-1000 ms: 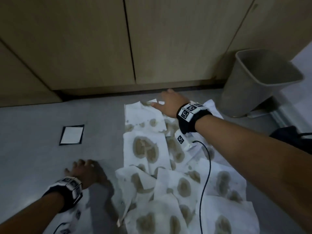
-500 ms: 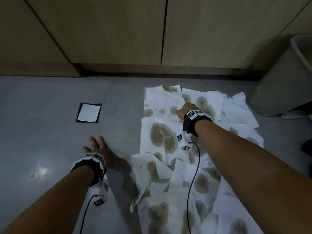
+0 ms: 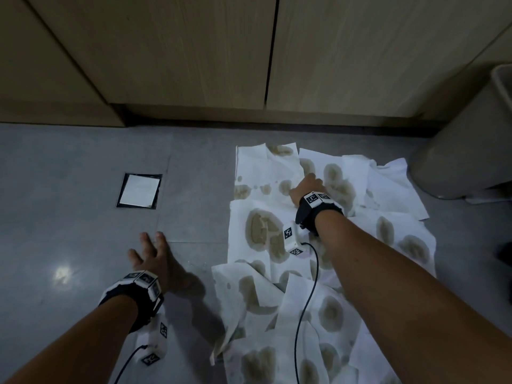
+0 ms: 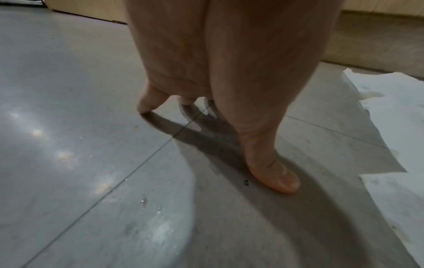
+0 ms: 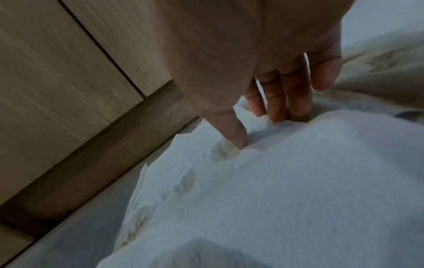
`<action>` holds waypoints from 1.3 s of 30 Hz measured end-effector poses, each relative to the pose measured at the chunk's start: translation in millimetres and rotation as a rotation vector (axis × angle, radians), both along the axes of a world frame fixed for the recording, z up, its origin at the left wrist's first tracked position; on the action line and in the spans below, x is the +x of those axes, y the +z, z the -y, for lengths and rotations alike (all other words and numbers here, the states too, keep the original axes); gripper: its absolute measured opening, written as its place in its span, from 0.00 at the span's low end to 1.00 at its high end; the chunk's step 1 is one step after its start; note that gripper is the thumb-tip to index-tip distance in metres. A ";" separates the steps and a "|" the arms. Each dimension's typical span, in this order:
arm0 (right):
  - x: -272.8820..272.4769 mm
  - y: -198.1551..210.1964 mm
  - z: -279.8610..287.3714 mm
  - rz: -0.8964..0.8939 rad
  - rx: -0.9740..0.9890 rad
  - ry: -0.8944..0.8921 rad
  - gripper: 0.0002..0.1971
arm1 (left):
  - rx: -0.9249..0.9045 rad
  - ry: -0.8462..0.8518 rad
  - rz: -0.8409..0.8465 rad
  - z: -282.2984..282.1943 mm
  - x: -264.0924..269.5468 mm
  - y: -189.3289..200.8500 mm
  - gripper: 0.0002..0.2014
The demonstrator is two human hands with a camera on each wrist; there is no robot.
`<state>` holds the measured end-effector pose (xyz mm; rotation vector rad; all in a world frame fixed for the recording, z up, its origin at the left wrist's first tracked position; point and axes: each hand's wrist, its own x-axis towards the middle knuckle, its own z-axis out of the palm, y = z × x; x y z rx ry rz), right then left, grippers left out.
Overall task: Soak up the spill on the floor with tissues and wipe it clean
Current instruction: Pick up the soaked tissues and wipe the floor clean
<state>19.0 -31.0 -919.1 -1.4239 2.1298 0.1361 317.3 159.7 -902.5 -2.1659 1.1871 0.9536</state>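
Your right hand [image 3: 307,187] curls its fingers [image 5: 278,101] into the stained tissues [image 3: 279,225] spread on the floor [image 3: 83,245] before the cabinets; your left hand [image 3: 155,261] rests spread, empty. Wet sheets look limp and tear easily, so gather at dry edges.

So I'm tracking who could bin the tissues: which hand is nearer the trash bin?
Right. The right hand presses on the stained tissues, nearer the trash bin; the left hand rests on bare floor beyond them.
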 end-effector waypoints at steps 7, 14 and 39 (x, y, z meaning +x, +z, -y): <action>10.4 3.0 8.0 0.005 -0.090 0.198 0.11 | -0.055 0.014 -0.070 -5.6 16.1 -14.7 0.71; 54.7 -0.6 6.9 0.038 -0.336 0.653 0.14 | -0.050 -0.004 -0.053 -3.4 18.1 -20.3 0.68; 87.5 -17.7 33.7 -0.151 -0.180 0.622 0.27 | -0.020 0.012 -0.054 -2.9 20.6 -29.3 0.74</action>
